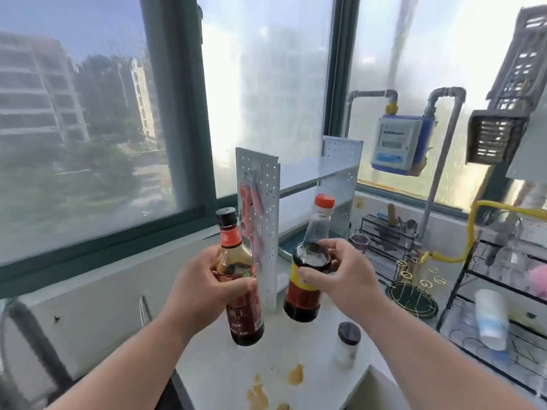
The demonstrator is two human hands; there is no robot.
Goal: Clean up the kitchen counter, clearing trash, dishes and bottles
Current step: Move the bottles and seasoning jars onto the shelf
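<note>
Your left hand [204,279]: wrapped around the shoulder of the black-capped bottle [241,279], held clear above the counter [296,344], tilted slightly.
Your right hand [340,273]: fingers and thumb curled round the orange-capped bottle [310,261] at its shoulder and label, also lifted off the counter.
How the bottles handle: both are clear and rigid and well filled with dark liquid, so expect weight low down; whether glass or plastic you cannot tell. Walls look smooth and likely slick, so keep your hold below the shoulder where the body widens, and keep caps up.
Close obstacle: white pegboard rack [268,232] stands between the two bottles, its front panel just beside both; its shelves look like a fitting home, though the side panels narrow the entry.
Below: small dark-lidded jar [348,344] stands near the counter edge, and brownish spills [296,375] mark the surface just beside it.
Right side: wire dish rack [503,306] holding a tipped white cup [491,321], well apart from your hands.
</note>
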